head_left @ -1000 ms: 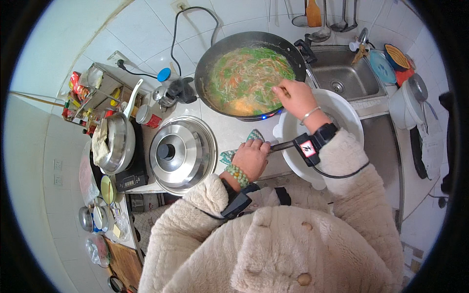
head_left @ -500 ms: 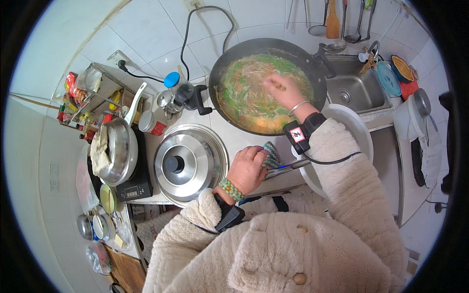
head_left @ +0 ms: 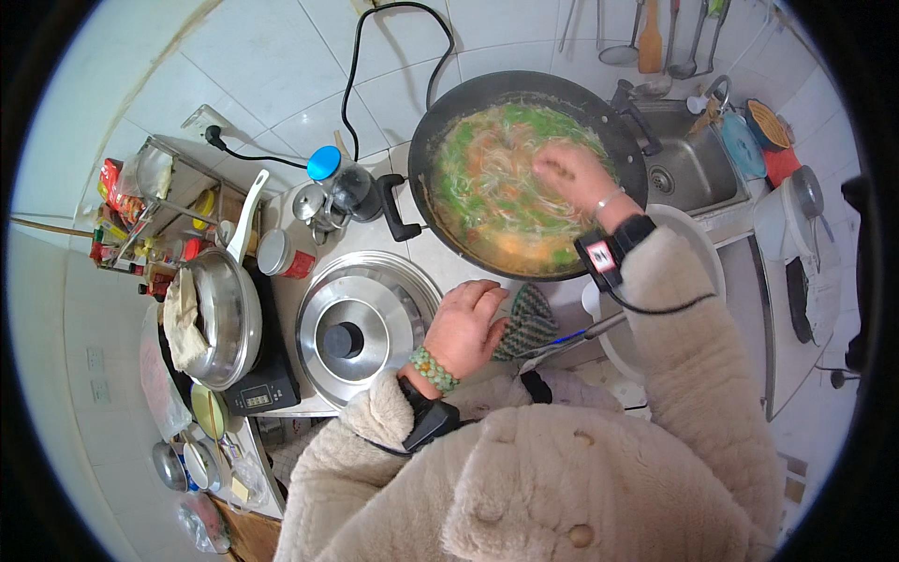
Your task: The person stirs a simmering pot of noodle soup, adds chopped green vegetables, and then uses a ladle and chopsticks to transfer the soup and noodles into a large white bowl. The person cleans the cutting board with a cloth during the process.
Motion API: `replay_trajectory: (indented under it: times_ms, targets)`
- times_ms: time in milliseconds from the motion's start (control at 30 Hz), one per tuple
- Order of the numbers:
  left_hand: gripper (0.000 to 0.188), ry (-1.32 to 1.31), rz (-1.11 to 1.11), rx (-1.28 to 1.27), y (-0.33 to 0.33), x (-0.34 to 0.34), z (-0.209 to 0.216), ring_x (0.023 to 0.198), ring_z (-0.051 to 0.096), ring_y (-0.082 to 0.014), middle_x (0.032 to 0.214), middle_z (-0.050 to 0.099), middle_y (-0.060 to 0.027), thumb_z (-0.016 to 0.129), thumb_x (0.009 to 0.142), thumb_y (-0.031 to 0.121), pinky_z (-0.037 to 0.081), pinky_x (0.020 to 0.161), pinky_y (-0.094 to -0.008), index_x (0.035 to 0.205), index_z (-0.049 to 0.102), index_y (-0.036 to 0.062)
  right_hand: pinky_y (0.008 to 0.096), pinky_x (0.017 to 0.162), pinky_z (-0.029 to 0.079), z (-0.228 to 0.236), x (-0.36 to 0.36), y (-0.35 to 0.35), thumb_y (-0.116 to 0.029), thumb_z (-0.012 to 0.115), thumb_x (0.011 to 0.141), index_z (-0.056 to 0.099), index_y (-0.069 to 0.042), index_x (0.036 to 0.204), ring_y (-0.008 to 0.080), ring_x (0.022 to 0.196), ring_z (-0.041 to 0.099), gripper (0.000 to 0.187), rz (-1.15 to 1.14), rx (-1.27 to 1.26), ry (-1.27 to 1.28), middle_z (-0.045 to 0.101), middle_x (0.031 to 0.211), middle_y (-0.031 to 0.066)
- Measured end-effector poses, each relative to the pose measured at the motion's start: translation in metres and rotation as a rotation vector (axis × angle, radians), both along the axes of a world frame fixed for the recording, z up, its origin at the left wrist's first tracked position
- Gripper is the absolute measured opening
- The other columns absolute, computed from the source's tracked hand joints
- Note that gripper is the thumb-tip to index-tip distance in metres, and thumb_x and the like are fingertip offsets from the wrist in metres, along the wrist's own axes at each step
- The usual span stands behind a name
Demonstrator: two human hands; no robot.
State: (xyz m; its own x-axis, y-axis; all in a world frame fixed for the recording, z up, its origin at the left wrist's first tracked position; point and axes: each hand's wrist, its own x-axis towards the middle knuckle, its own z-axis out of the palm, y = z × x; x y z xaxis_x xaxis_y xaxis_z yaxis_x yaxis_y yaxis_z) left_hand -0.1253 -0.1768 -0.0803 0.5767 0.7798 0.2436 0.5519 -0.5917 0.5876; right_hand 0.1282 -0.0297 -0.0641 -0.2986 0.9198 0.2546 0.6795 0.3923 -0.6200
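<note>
Wok [head_left: 510, 84] at 1 o'clock, shredded food [head_left: 492, 183] inside | right hand [head_left: 573, 176] above its 3 o'clock side, fingers curled, contents indeterminable | left hand [head_left: 462, 326] loosely parted, seemingly empty, patterned cloth [head_left: 530, 318] at its 3 o'clock | step: apparently hand-work over food; next calls for fingertips kept clear

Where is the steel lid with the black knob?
In the head view, the steel lid sits left of centre, between the black cooker and the person's left hand.

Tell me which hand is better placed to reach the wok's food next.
Probably the right hand: it is over the food in the wok, while the left hand is beside the lid.
</note>
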Motion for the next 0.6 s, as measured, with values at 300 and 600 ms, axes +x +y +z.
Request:
replay_trajectory:
  times_ms: [300, 600]
  targets:
    - [0.036, -0.104, 0.037, -0.066, 0.007, -0.006, -0.008, 0.102, 0.054, -0.0358, 0.110, 0.056, -0.0159, 0.065, 0.075, 0.006, 0.045, 0.087, -0.0415, 0.109, 0.056, 0.0046, 0.0342, 0.065, 0.049, 0.045, 0.061, -0.028, -0.024, 0.061, 0.083, 0.063, -0.004, 0.088, 0.0284, 0.068, 0.061, 0.021, -0.375, -0.116, 0.278, 0.063, 0.080, 0.0145]
    - [0.032, -0.176, 0.088, -0.100, 0.004, -0.012, -0.007, 0.099, 0.054, -0.0363, 0.106, 0.058, -0.0158, 0.064, 0.075, 0.006, 0.046, 0.085, -0.0408, 0.106, 0.056, 0.0026, 0.0230, 0.065, 0.046, 0.058, 0.058, -0.068, -0.011, 0.059, 0.085, 0.058, -0.003, 0.091, 0.0081, 0.074, 0.057, 0.010, -0.129, -0.090, 0.307, 0.058, 0.080, 0.0013]
